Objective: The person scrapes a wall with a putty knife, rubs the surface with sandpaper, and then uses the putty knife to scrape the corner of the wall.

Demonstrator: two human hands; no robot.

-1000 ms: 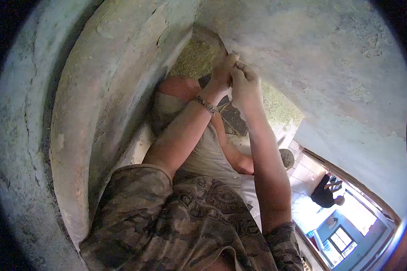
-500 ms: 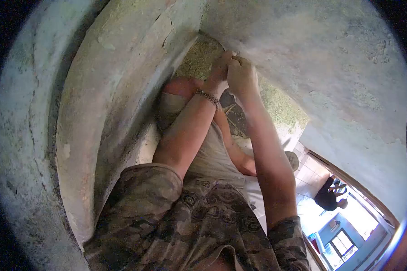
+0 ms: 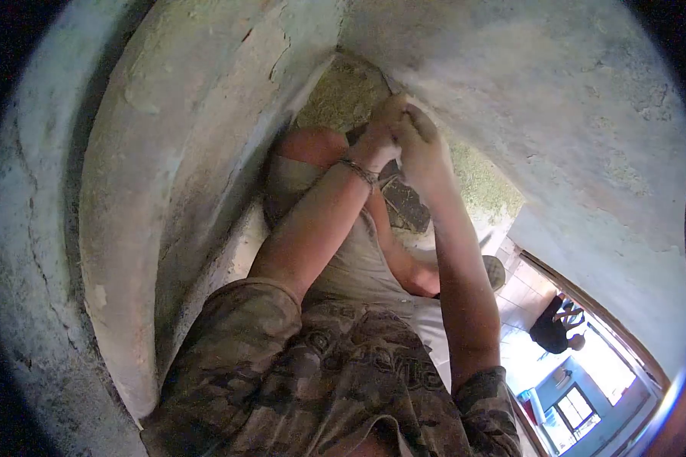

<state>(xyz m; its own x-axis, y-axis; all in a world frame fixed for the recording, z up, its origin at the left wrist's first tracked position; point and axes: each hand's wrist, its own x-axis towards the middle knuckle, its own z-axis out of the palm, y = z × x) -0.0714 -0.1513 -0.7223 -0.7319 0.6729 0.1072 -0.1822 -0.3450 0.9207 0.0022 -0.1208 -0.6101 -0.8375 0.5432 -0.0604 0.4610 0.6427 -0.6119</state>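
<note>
My left hand [image 3: 383,131], with a bracelet [image 3: 360,170] on its wrist, is held out low in a corner between two walls. Its fingers are curled closed. My right hand [image 3: 424,152] presses against it, also closed, with the fingers folded inward. Whatever lies between the two hands is hidden by the fingers. Below them, by my bent legs, is a dark flat piece [image 3: 405,204] with pale streaks, partly covered by my right forearm. My knee [image 3: 312,145] is just left of the left wrist.
A rough, stained wall [image 3: 533,99] rises close on the right. To the left stands a curved, cracked plaster surface [image 3: 141,198]. Mossy ground [image 3: 344,91] fills the corner. Beyond a doorway at lower right, another person in dark clothing [image 3: 550,324] is on a tiled floor [image 3: 520,293].
Both hands have shifted slightly right and toward me, and the right hand has turned a little against the left. More of the dark flat piece shows beneath them.
</note>
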